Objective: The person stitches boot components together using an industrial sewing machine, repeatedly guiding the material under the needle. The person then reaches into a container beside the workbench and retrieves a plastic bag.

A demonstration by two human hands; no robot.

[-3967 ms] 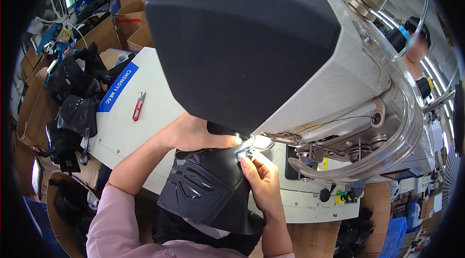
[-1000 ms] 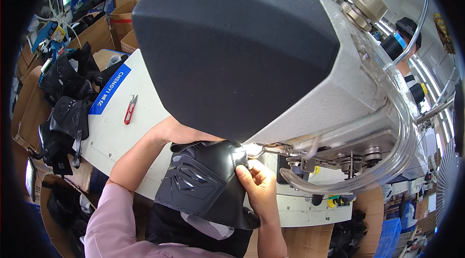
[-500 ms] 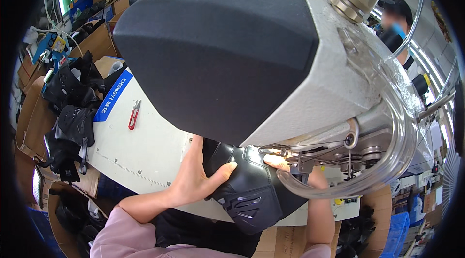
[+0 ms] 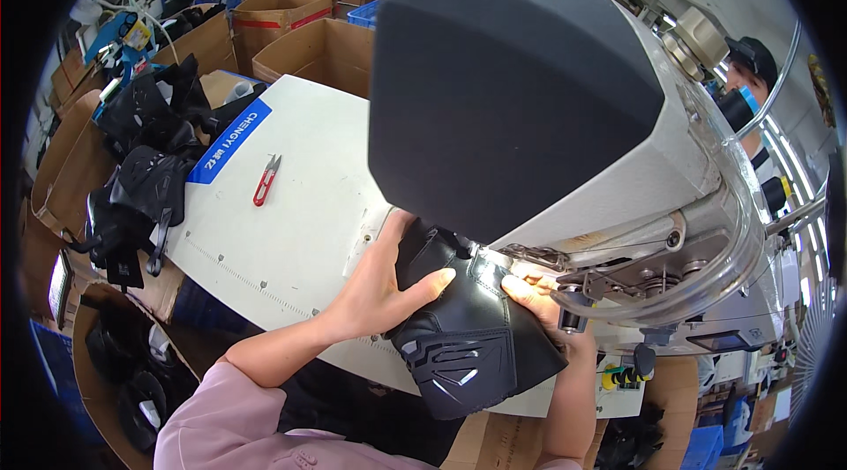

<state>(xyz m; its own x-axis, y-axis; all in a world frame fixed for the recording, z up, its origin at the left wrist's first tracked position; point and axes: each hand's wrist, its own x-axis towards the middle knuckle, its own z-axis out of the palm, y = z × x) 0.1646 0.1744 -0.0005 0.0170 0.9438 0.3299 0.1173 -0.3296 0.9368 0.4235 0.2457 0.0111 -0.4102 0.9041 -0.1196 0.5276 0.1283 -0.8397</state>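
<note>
A black leather-like piece (image 4: pixel 463 311) with stitched seams and a raised moulded panel lies under the needle area of a sewing machine (image 4: pixel 512 99). My left hand (image 4: pixel 388 289) grips its left side, thumb on top and the other fingers partly hidden. On the right side, beside the presser foot (image 4: pixel 478 251), my right hand (image 4: pixel 540 298) holds the same piece; machine parts and tubing partly cover that hand. The piece's lower end hangs over the near edge of the white table (image 4: pixel 291 232).
Red-handled thread snips (image 4: pixel 266 181) lie on the table to the left. Black workpieces (image 4: pixel 146 192) are heaped past the table's left edge. Cardboard boxes (image 4: pixel 309 51) stand behind and around. A clear tube (image 4: pixel 706 298) curves at the machine's right. Another person (image 4: pixel 750 73) is at the far right.
My view has shifted, so the machine head appears farther right and more table and boxes show behind it. Both hands keep their hold on the black piece.
</note>
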